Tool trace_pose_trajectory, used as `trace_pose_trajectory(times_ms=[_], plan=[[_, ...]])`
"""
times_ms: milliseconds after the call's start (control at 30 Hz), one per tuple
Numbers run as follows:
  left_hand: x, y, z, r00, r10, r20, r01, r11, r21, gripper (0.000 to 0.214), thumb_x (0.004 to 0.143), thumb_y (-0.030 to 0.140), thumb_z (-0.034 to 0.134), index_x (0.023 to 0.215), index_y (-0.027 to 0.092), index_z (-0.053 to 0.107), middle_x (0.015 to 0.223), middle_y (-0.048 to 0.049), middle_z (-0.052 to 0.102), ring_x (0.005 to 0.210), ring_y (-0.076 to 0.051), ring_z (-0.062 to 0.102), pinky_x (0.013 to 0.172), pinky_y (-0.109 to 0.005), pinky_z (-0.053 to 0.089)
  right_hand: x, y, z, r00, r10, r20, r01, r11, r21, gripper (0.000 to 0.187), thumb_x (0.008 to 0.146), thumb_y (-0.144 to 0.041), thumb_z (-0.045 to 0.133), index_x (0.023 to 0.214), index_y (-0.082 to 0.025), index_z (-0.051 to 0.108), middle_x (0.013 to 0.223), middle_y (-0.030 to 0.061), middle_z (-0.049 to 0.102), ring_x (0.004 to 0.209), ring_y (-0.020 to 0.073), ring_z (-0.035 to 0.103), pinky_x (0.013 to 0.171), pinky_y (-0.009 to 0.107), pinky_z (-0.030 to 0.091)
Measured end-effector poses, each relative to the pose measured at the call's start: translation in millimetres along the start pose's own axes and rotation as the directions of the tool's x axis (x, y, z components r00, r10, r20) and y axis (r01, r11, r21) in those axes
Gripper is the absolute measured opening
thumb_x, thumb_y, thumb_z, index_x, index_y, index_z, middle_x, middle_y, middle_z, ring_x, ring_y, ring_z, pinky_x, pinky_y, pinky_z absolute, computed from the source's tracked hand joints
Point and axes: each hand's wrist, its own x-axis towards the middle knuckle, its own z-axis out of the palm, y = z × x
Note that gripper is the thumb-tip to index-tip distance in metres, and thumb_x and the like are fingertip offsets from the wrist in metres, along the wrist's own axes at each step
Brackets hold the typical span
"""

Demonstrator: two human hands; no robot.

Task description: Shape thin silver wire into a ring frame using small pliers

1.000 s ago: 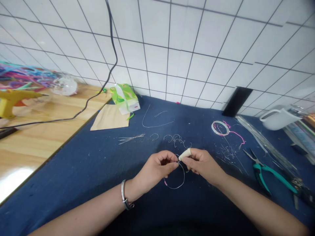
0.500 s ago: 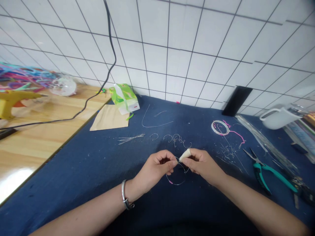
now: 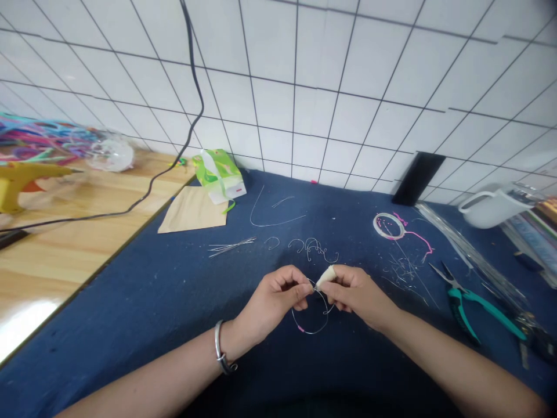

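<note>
Wire loop (image 3: 310, 332) with pink bead (image 3: 300, 328), bent round. My left hand (image 3: 276, 299) and right hand (image 3: 357, 293) pinch its top; closure seems unfinished.

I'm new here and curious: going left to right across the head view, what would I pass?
Glue gun → green pack → left hand → right hand → pliers.

A single head-worn camera looks forward and down from close above the blue worktop (image 3: 152, 290), facing the white tiled wall (image 3: 304, 75); both forearms enter from the bottom edge.
</note>
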Motion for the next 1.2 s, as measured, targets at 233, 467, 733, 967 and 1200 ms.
trace_pose_trajectory(times_ms=[233,467,733,967,1200], plan=[[1.4,0.0,0.5,1.000,-0.019,-0.001,0.019,1.000,-0.008,0.017,0.079,0.030,0.059,0.079,0.013,0.055,0.061,0.0008,0.056,0.057,-0.009,0.051,0.057,-0.023,0.041,0.4,-2.7,-2.8,1.000,-0.003,-0.002,0.002,1.000,-0.022,0.015,0.082,-0.031,0.053,0.081,-0.017,0.058,0.061,-0.0038,0.049,0.051,0.0042,0.044,0.045,0.015,0.034],[1.8,-3.6,-0.5,0.999,-0.002,0.032,0.002,1.000,-0.012,0.013,0.080,0.027,0.057,0.080,0.014,0.055,0.062,0.0025,0.053,0.055,-0.008,0.049,0.056,-0.022,0.040,-1.2,-0.4,-4.4,0.995,-0.090,-0.047,0.084,0.990,-0.116,0.014,0.082,-0.030,0.051,0.081,-0.018,0.058,0.065,-0.0039,0.048,0.055,0.0061,0.043,0.051,0.019,0.037],[2.4,-2.1,-0.1,0.995,-0.046,0.084,0.047,0.999,-0.016,0.015,0.079,0.026,0.058,0.088,0.014,0.060,0.068,0.0013,0.054,0.056,-0.007,0.048,0.057,-0.023,0.041,-1.8,-0.8,-2.1,0.985,-0.154,-0.081,0.128,0.958,-0.257,0.013,0.082,-0.028,0.049,0.080,-0.019,0.058,0.066,-0.0036,0.051,0.058,0.0078,0.043,0.053,0.021,0.036],[1.5,0.4,-0.3,0.992,-0.051,0.119,0.048,0.998,0.028,0.012,0.080,0.025,0.056,0.080,0.013,0.060,0.066,0.0019,0.052,0.055,-0.007,0.048,0.056,-0.022,0.039,-2.8,0.3,-0.8,0.981,-0.172,-0.090,0.140,0.946,-0.291,0.013,0.083,-0.028,0.049,0.080,-0.020,0.059,0.069,-0.0030,0.055,0.059,0.0079,0.044,0.055,0.021,0.036],[0.3,0.3,0.0,0.992,-0.032,0.122,0.031,0.999,0.010,0.009,0.080,0.022,0.055,0.079,0.014,0.058,0.067,0.0022,0.051,0.056,-0.007,0.047,0.056,-0.022,0.041,-3.6,-0.6,-0.9,0.984,-0.156,-0.088,0.124,0.948,-0.294,0.013,0.082,-0.028,0.049,0.078,-0.020,0.058,0.066,-0.0035,0.053,0.056,0.0075,0.043,0.053,0.020,0.035]])
